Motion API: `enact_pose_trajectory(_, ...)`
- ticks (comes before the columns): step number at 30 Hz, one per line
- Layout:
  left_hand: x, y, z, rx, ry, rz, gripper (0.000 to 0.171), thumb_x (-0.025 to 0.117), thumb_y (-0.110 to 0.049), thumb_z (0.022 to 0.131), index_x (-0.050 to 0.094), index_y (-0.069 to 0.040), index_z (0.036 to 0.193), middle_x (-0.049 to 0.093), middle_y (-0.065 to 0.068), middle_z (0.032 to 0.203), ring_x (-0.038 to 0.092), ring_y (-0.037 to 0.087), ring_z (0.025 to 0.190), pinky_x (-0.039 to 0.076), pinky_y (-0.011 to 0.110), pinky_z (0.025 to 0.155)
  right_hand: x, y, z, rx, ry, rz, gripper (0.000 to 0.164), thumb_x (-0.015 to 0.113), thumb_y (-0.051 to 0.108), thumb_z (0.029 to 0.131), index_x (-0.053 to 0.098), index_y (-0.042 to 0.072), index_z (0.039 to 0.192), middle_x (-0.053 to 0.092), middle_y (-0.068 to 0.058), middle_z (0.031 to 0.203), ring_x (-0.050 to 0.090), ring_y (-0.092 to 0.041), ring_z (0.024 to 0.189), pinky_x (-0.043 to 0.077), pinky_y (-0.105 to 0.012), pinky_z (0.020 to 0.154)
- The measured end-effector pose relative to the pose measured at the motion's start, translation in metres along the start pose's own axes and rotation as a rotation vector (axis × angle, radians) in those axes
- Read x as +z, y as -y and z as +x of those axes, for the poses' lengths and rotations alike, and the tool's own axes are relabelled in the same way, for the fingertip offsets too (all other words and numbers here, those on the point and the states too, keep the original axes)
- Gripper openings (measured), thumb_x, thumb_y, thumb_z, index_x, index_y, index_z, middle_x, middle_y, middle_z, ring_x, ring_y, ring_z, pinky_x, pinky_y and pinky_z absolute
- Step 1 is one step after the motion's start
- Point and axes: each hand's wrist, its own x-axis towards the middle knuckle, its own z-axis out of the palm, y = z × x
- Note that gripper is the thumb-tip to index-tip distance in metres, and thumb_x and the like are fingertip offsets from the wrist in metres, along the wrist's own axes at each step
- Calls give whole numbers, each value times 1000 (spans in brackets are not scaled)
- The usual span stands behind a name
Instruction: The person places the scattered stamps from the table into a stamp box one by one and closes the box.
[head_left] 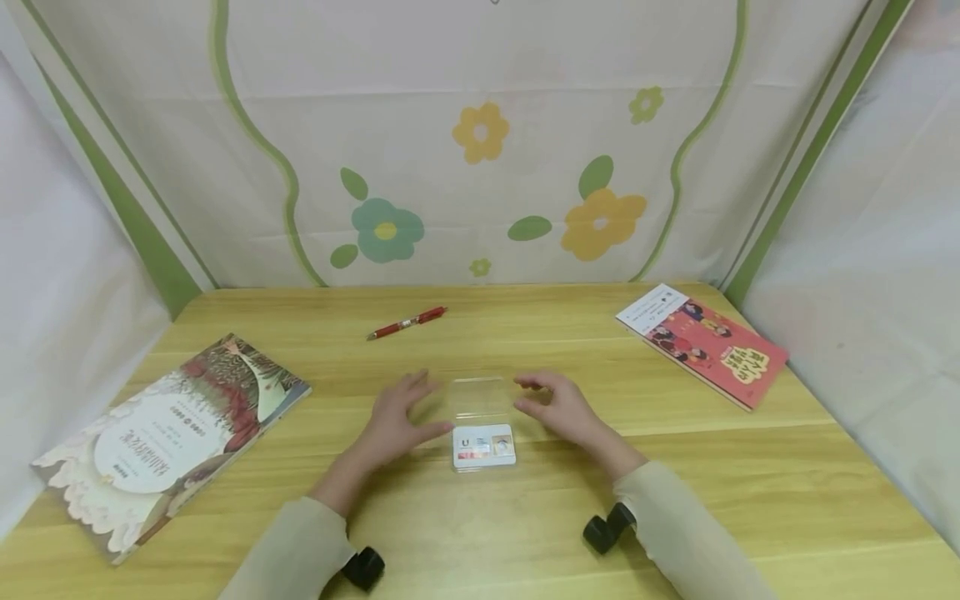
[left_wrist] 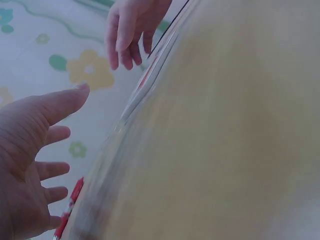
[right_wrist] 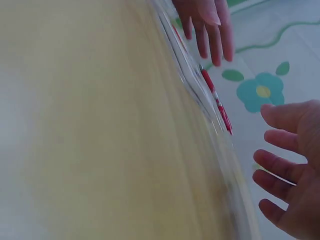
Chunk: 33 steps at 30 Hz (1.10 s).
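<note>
A small flat plastic case (head_left: 483, 447) with a white, label-printed inside lies on the table in the head view. Its clear lid (head_left: 480, 397) lies behind it, seemingly folded back. My left hand (head_left: 395, 421) is at the left of the case, fingers spread and slightly blurred, the thumb tip close to the case's left edge; whether it touches cannot be told. To the right of the lid is my right hand (head_left: 558, 408), fingers loosely bent and nothing held. Both wrist views show the left hand (left_wrist: 30, 160) and the right hand (right_wrist: 295, 165) with parted fingers.
A red pen (head_left: 407, 323) lies behind the case on the wooden table (head_left: 480, 542). At the left is a large book (head_left: 172, 433), and a red book (head_left: 705, 346) lies at the back right. Flowered white cloth (head_left: 480, 192) hangs behind the table.
</note>
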Motion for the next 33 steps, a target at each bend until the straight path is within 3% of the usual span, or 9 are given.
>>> enact_pose_trajectory(7, -4, 14, 22, -46, 46, 74, 74, 62, -51, 70, 39, -16, 131, 24, 15, 138, 8, 36, 126, -1, 57, 94, -1, -11, 18, -47, 134, -121, 57, 68, 29, 74, 48, 5, 122, 43, -13, 125, 34, -30, 116, 20, -48, 95)
enact_pose_trajectory(15, 5, 12, 28, -106, 87, 175, 74, 60, -56, 69, 41, -19, 130, 19, 15, 139, 3, 36, 126, -6, 55, 94, 6, -21, 24, -77, 174, -292, 66, 66, 42, 72, 45, 10, 126, 28, -16, 135, 17, -31, 125, 2, -51, 97)
enact_pose_trajectory(19, 9, 10, 29, -104, 77, 247, 74, 59, -58, 68, 44, -19, 128, 18, 16, 139, 3, 37, 125, -5, 56, 93, 6, -19, 23, -94, 180, -309, 66, 66, 42, 71, 46, 11, 125, 25, -16, 136, 15, -33, 125, -1, -52, 96)
enact_pose_trajectory(24, 10, 9, 29, -93, 59, 269, 69, 60, -56, 69, 48, -18, 125, 20, 17, 138, 4, 39, 125, -4, 57, 93, 7, -20, 24, -99, 169, -326, 63, 65, 43, 71, 48, 13, 123, 27, -15, 136, 16, -32, 125, 0, -52, 96)
enact_pose_trajectory(29, 11, 10, 28, -89, 65, 240, 66, 60, -55, 70, 48, -19, 125, 20, 18, 138, 5, 40, 125, -4, 57, 93, 8, -19, 22, -80, 170, -287, 62, 66, 41, 72, 49, 12, 123, 29, -15, 135, 16, -33, 124, -1, -52, 96)
enact_pose_trajectory(33, 7, 9, 27, -95, 62, 160, 64, 61, -52, 72, 48, -19, 125, 20, 18, 138, 3, 39, 125, -5, 56, 93, 5, -11, 22, -49, 189, -195, 62, 66, 37, 73, 46, 11, 125, 30, -15, 135, 20, -34, 123, 7, -53, 96)
